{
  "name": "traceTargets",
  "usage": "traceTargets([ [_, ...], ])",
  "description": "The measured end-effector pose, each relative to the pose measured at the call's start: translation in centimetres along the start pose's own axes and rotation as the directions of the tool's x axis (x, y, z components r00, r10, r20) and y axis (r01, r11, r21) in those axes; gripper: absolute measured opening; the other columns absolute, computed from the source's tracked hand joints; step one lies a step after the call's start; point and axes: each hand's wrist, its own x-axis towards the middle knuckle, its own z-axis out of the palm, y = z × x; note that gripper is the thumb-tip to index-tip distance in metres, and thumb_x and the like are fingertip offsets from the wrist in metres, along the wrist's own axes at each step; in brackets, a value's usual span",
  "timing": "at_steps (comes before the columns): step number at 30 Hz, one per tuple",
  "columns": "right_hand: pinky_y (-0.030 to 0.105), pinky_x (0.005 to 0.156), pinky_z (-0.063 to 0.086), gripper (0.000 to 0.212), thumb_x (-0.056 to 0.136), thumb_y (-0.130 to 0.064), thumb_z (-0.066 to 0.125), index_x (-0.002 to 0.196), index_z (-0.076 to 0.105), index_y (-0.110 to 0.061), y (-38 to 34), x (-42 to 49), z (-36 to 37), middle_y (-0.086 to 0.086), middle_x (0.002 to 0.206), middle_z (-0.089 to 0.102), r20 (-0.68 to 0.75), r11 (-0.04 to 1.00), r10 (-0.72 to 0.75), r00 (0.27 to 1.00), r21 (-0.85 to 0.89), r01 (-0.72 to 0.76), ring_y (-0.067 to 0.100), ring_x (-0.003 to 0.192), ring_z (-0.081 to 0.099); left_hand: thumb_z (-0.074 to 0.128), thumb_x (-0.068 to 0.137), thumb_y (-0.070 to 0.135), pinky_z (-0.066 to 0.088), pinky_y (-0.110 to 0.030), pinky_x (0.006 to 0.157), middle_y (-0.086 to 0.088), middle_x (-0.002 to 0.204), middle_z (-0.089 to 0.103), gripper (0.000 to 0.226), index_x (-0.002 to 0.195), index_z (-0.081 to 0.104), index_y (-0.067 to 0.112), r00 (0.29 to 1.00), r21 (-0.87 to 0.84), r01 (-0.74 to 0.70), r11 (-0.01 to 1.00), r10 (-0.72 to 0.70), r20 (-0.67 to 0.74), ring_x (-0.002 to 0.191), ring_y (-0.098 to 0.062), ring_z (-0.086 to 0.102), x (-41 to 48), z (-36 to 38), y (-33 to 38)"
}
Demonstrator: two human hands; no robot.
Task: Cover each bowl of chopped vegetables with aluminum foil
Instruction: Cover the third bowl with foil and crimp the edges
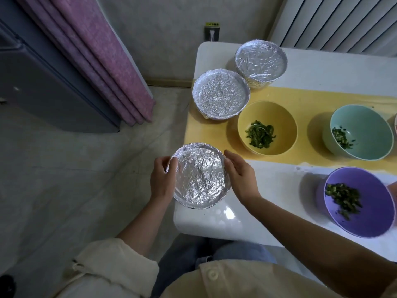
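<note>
Foil-covered bowl [200, 176] at desk [214, 220] near-left corner, between both hands: left hand [162, 179] and right hand [241, 179] fingers curl round opposite rims.

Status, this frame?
Left hand and right hand holding near foil-covered bowl. Two farther foil-covered bowls done. Yellow bowl, teal bowl, purple bowl uncovered. Nothing blocking.

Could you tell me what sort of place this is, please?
Probably a room in a home: a white table carrying a yellow bowl of chopped greens, a radiator behind it, and a wall socket.
</note>
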Motion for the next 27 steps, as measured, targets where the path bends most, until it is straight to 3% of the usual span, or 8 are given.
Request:
traceTargets([
  [2,0.035,0.101,0.048,0.031,0.099,-0.031,0.052,0.127,0.063,-0.021,0.5,-0.5,0.7,-0.008,0.119,0.068,-0.002,0.997,0.05,0.999,0.062,-0.05,0.008,0.111,0.061,0.051,0.099,0.027,0.044,-0.027,0.077,0.003,0.091,0.064,0.018,0.102,0.063,0.015,0.999,-0.08,-0.012,0.997,0.016,0.042,0.081,-0.01,0.056,-0.2,0.6,-0.1],
  [6,0.046,0.092,0.051,0.025,0.1,-0.029,0.047,0.108,0.07,-0.03,0.7,-0.6,2.0,-0.007,0.099,0.073,-0.076,0.986,0.097,0.992,0.14,-0.085,0.015,0.099,0.066,0.045,0.103,0.022,0.033,-0.028,0.064,0.002,0.067,0.043,0.033,0.07,0.048,0.014,0.999,-0.118,-0.035,0.992,0.036,0.001,0.064,-0.009,0.037,-0.4,1.3,-0.2],
  [11,0.042,0.091,0.051,0.026,0.101,-0.025,0.045,0.108,0.07,-0.024,0.3,-0.6,2.7,-0.005,0.096,0.073,-0.151,0.987,0.101,0.983,0.137,-0.08,0.017,0.095,0.065,0.044,0.103,0.021,0.036,-0.017,0.061,0.003,0.07,0.047,0.028,0.078,0.052,0.01,0.999,-0.118,-0.044,0.992,0.041,-0.03,0.064,-0.006,0.04,-0.5,1.8,-0.4],
  [16,0.044,0.099,0.046,0.019,0.1,-0.025,0.047,0.11,0.063,-0.02,0.0,0.7,1.6,-0.002,0.104,0.067,-0.001,0.977,0.151,0.988,0.149,-0.15,0.018,0.101,0.06,0.045,0.102,0.021,0.031,-0.019,0.054,0.005,0.063,0.036,0.036,0.066,0.039,0.02,0.997,-0.107,-0.01,0.994,0.019,0.078,0.058,-0.008,0.032,-0.4,0.8,0.3],
  [19,0.042,0.103,0.044,0.028,0.099,-0.033,0.05,0.119,0.064,-0.02,-0.2,1.5,1.2,-0.001,0.116,0.066,0.056,0.968,0.17,0.984,0.176,-0.178,0.015,0.11,0.059,0.045,0.102,0.026,0.037,-0.025,0.058,-0.001,0.063,0.046,0.034,0.07,0.049,0.015,0.993,-0.095,0.005,0.995,0.006,0.116,0.06,-0.014,0.043,-0.5,0.4,0.8],
  [22,0.048,0.095,0.047,0.037,0.1,-0.04,0.044,0.1,0.067,-0.01,0.0,1.5,1.9,0.017,0.102,0.068,0.055,0.97,0.149,0.987,0.183,-0.157,0.019,0.091,0.06,0.045,0.102,0.032,0.047,-0.04,0.08,-0.019,0.093,0.067,0.039,0.091,0.063,-0.001,0.997,-0.114,0.046,0.992,-0.038,0.071,0.088,-0.03,0.061,-0.8,0.9,0.7],
  [25,0.045,0.078,0.05,0.053,0.092,-0.05,0.042,0.098,0.059,0.0,0.5,1.5,2.6,0.033,0.101,0.057,0.006,0.974,0.138,0.99,0.179,-0.137,0.018,0.078,0.052,0.044,0.103,0.034,0.04,-0.029,0.075,0.001,0.081,0.058,0.031,0.076,0.055,0.022,0.999,-0.085,0.015,0.996,-0.012,0.043,0.082,-0.014,0.051,-0.5,1.2,0.3],
  [27,0.037,0.069,0.044,0.06,0.09,-0.054,0.041,0.097,0.055,0.004,0.7,1.6,2.7,0.037,0.095,0.053,-0.004,0.979,0.11,0.994,0.173,-0.108,0.017,0.075,0.048,0.044,0.103,0.032,0.037,-0.025,0.072,0.006,0.08,0.056,0.028,0.08,0.055,0.021,0.999,-0.06,0.002,0.998,0.0,0.032,0.083,-0.012,0.05,-0.4,1.4,0.3],
])
